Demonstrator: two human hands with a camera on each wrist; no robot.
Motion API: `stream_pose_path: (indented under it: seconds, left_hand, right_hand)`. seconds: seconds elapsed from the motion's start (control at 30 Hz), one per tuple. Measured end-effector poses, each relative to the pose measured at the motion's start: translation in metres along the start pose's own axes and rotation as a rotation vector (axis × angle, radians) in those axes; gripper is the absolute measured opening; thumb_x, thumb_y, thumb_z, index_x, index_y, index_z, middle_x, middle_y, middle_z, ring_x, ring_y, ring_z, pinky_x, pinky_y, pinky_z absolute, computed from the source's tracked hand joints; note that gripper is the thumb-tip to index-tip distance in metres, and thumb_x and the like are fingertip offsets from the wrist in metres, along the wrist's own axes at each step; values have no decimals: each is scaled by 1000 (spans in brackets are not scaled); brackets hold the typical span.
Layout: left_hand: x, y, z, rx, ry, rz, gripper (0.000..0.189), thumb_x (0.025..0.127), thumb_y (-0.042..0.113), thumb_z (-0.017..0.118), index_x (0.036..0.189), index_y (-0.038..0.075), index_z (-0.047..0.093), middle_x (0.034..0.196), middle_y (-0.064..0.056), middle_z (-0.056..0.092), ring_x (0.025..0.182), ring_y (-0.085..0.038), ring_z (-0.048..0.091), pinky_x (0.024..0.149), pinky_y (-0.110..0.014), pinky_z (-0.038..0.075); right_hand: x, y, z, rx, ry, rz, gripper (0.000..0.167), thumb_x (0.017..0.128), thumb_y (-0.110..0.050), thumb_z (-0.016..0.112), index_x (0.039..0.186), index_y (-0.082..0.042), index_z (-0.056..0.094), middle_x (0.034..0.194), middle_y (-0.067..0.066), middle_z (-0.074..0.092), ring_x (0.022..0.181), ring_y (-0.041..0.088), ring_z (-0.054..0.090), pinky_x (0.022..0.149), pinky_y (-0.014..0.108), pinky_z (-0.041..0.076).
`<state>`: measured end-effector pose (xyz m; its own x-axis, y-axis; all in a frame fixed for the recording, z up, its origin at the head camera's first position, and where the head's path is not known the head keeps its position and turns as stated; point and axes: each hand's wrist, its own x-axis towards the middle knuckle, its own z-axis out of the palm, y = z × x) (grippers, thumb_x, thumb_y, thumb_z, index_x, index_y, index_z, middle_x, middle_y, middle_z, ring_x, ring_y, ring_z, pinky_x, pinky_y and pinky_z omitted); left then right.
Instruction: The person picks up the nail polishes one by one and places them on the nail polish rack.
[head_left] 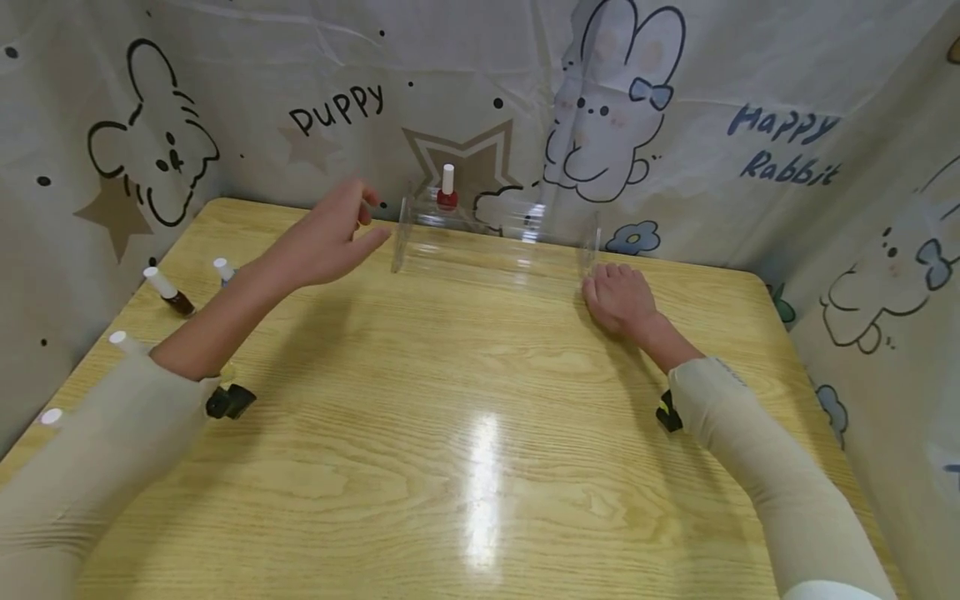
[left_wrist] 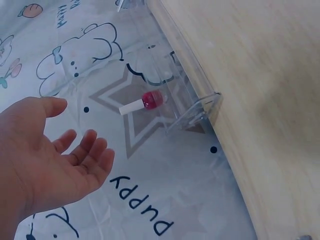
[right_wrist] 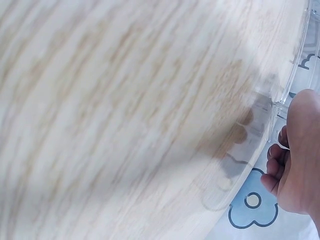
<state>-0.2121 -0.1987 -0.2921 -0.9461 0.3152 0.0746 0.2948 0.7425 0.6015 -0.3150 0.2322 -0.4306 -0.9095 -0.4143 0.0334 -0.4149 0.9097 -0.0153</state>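
In the head view, at the far left, two white caps [head_left: 52, 417] show beside the left sleeve [head_left: 112, 450], which hides what is under them. Next, a dark bottle with a white cap [head_left: 177, 300] stands on the wooden table [head_left: 420, 358], and a bluish bottle [head_left: 224, 272] is partly covered by the forearm. The left hand [head_left: 333, 237] is in the air near the left end of a clear rack [head_left: 525, 236]; its thumb and bent fingers are parted, and the palm is empty. The red bottle [head_left: 447, 198] stands upright on the rack, towards its left end, apart from this hand. At the rack's right end is the right hand [head_left: 621, 298], its fingers curled; the plastic is so transparent that I cannot tell whether it grips the rack.
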Motion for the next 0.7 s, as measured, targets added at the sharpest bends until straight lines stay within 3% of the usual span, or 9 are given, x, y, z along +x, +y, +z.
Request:
stream_pose_path:
  seconds: [0.13,0.3,0.57,0.63,0.7]
  left_hand:
    - [-17,-3,-4,-43,11,-38,50,106,30,48,140,-5,35,130,-25,45,118,-37,45,95,-55,37]
    - [-39,-3,-13,-67,96,-70,52,105,33,50,142,-3,37,131,-22,49,121,-37,46,99,-56,36]
    - [-72,-10,-26,-74,168,-76,58,104,35,52,144,-3,36,133,-23,48,123,-40,46,99,-59,35]
    - [-82,-15,-28,-74,192,-74,55,104,32,53,143,-3,37,130,-23,48,121,-40,47,97,-57,37]
    - [-91,-22,-28,-76,219,-74,52,104,29,55,141,-3,39,127,-21,50,118,-36,48,97,-46,39]
  right_hand:
    - [0,-1,2,-8,0,3,42,107,-28,23,86,1,45,93,23,54,87,43,50,77,53,40]
    - [0,-1,2,-6,-4,3,41,107,-28,23,86,0,45,94,23,54,87,43,50,77,52,40]
    - [1,-1,1,-7,-10,8,41,107,-29,23,89,1,45,98,24,54,91,44,50,80,53,40]
    - [0,-2,0,-4,-11,9,42,107,-29,22,88,1,45,97,24,54,91,44,50,80,54,40]
    - [0,-2,0,0,-11,11,42,107,-29,22,88,1,44,97,24,54,91,45,50,80,54,40]
